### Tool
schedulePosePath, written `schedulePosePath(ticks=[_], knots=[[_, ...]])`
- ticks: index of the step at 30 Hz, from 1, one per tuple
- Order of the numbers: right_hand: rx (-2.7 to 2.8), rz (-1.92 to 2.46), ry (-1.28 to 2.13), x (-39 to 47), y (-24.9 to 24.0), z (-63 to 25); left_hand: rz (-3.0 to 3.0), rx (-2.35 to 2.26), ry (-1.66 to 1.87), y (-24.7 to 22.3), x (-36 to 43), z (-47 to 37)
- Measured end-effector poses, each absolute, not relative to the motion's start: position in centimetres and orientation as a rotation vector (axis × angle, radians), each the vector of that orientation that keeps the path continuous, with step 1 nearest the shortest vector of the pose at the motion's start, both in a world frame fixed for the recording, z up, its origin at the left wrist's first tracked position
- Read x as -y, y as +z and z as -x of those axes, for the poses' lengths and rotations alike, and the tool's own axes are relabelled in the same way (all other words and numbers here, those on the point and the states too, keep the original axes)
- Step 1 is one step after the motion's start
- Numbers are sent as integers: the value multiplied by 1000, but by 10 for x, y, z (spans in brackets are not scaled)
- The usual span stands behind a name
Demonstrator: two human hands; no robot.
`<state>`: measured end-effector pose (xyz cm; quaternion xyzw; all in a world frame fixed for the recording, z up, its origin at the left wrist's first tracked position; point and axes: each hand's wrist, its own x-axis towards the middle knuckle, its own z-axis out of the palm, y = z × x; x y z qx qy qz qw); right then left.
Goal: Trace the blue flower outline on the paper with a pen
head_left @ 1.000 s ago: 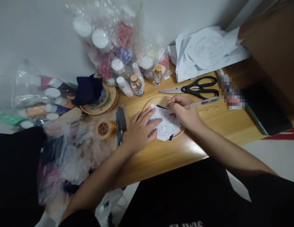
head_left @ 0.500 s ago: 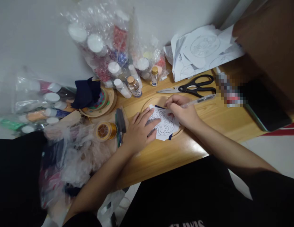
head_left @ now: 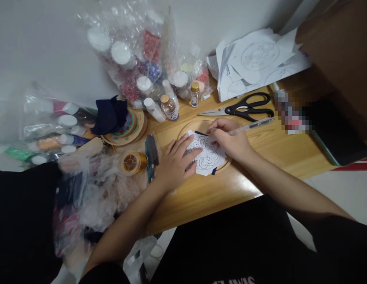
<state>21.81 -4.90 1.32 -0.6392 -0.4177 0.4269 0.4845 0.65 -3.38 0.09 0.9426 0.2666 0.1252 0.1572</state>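
Note:
My left hand (head_left: 177,161) lies with fingers spread over the left part of a white paper with a flower drawing (head_left: 207,157). In my right hand (head_left: 232,138) is a clear pen (head_left: 254,125), its back end slanting up to the right; the pen's tip is hidden by my fingers at the paper's upper right. Dark blue cloth (head_left: 214,171) shows from under the paper's edges. Beneath both is a round wooden hoop (head_left: 183,127), partly covered by my hands.
Black-handled scissors (head_left: 245,108) lie just behind my right hand. Small bottles (head_left: 170,107), bagged jars (head_left: 121,53) and paper sheets (head_left: 254,59) are at the back. A gold thread spool (head_left: 133,162) sits left, a dark phone (head_left: 338,130) right.
The whole view has shifted slightly, so things on the table appear a little further right. Both hands keep almost the same pose on the paper.

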Motion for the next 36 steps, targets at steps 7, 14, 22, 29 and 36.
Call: schedulePosePath(ticks=[7,14,22,29,36], knots=[[1015,1556,1031,49,14,-218,-2687,-755,358,1,34,-6],[975,1545,1054,50,18,-216,-2697,-756,381,-1,34,-6],[727,1494,688,44,18,-222,-2706,-756,375,-1,33,-6],[851,1281,336,64,40,-239,-2692,-758,436,-2,35,-8],[905,1461,420,85,34,-224,-2663,-764,407,-2,35,-7]])
